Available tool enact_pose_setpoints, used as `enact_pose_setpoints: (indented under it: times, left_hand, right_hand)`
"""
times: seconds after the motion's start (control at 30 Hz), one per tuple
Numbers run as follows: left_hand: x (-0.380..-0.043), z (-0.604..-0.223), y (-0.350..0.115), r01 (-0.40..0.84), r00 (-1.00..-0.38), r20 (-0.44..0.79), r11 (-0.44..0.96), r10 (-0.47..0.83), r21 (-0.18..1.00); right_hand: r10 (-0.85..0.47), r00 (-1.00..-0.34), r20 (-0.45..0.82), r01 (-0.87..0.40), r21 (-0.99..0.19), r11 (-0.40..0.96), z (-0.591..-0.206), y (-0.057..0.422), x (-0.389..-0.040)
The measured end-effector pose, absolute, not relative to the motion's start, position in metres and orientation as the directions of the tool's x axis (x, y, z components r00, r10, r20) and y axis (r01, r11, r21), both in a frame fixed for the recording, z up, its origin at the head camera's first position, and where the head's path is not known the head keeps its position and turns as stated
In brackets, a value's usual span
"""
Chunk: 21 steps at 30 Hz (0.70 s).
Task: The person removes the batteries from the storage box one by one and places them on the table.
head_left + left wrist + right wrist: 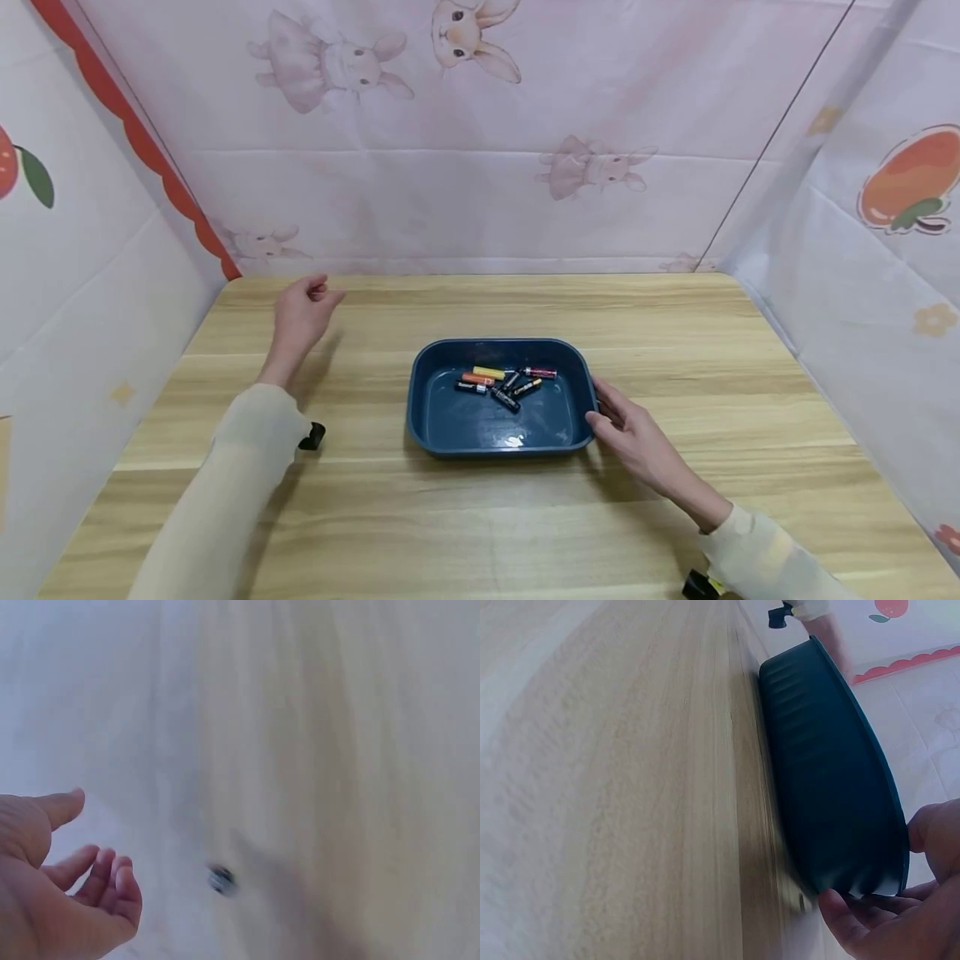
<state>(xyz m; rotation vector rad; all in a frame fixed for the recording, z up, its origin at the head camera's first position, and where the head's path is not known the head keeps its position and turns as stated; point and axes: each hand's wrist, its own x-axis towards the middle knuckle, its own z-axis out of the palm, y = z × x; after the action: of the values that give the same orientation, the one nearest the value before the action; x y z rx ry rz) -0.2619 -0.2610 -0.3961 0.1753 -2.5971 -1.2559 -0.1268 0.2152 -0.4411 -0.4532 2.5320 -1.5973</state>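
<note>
A dark blue plastic tub (498, 446) stands on the table. Several small cylindrical batteries (506, 398), black, orange, yellow and red, lie in a loose group on its floor. My right hand (637, 437) holds the tub's right end, the thumb at the rim and the other fingers against the outer wall in the right wrist view. Off to the tub's left, over the table's far left part, my left hand (300, 317) has loosely bent fingers and holds nothing. Beside it in the left wrist view is a small dark object (221, 879), too blurred to identify.
The wood-grain table (495, 517) meets a pink rabbit-print cloth (480, 208) at its back edge. White printed cloths (862, 292) hang along both sides. Black wrist devices (312, 436) sit at the sleeves.
</note>
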Motion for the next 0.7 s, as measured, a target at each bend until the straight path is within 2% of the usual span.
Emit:
enact_pose_setpoints:
  times: [0.2,0.43,0.7]
  left_hand:
    - [-0.232,-0.368,-0.212,0.167,-0.978,0.209,0.576,-0.006,0.800]
    - [-0.198,-0.360,-0.157,0.234,-0.970,0.167,0.486,0.179,0.842]
    - [-0.183,-0.377,-0.122,0.283,-0.939,0.103,0.569,0.327,0.772]
  right_hand:
    - [-0.321,-0.945,0.062,-0.191,-0.901,0.389,-0.440,0.215,-0.126]
    - [-0.325,-0.943,0.070,-0.196,-0.907,0.374,-0.438,0.215,-0.124]
    - [-0.321,-0.945,0.061,-0.186,-0.909,0.374,-0.439,0.216,-0.124]
